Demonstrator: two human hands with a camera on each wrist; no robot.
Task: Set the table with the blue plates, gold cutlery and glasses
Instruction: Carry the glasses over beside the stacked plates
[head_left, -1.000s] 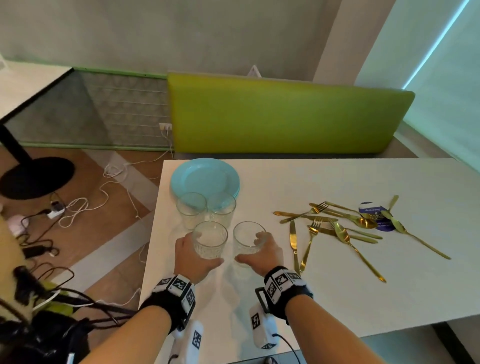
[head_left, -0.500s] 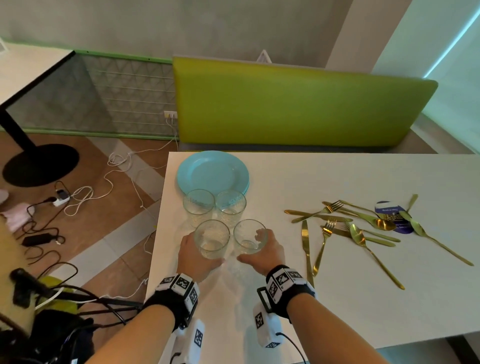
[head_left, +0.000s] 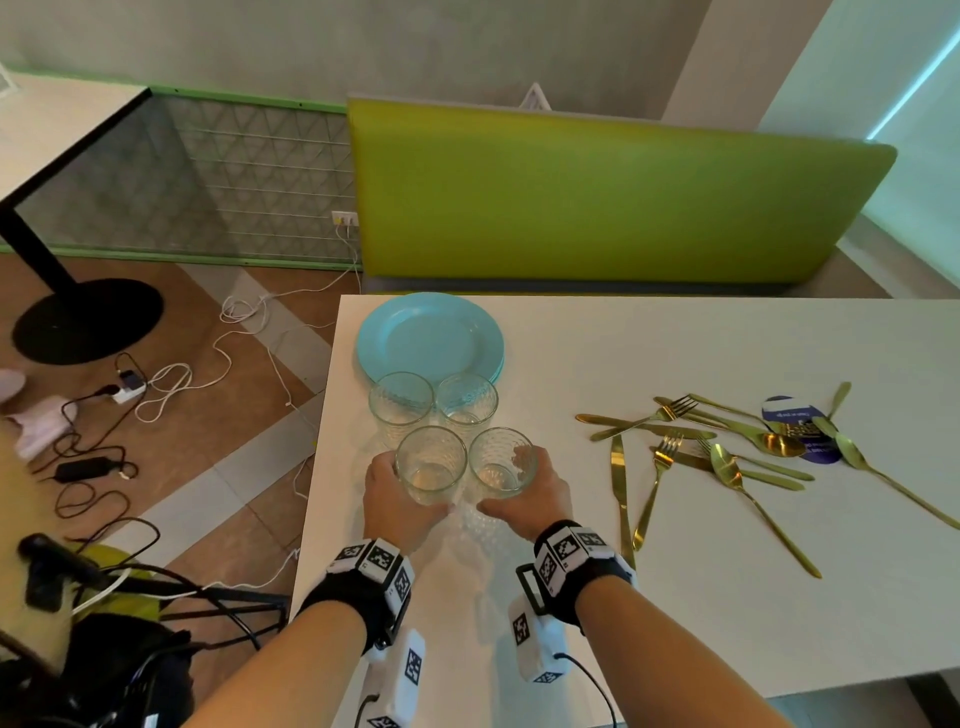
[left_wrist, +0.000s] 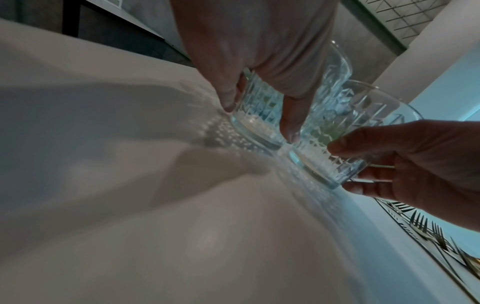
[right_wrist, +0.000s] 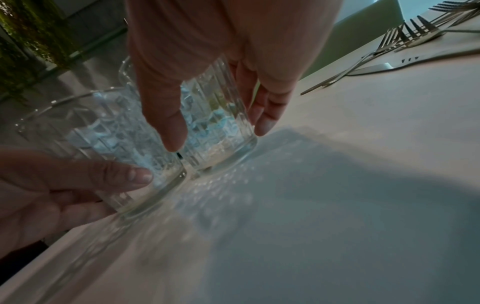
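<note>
Black wristbands, checkered white markers

four glasses, three forks

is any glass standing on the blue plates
No, all four glasses stand on the white table, just in front of the blue plates.

On the table, four glasses stand before stacked plates, cutlery well right.
</note>
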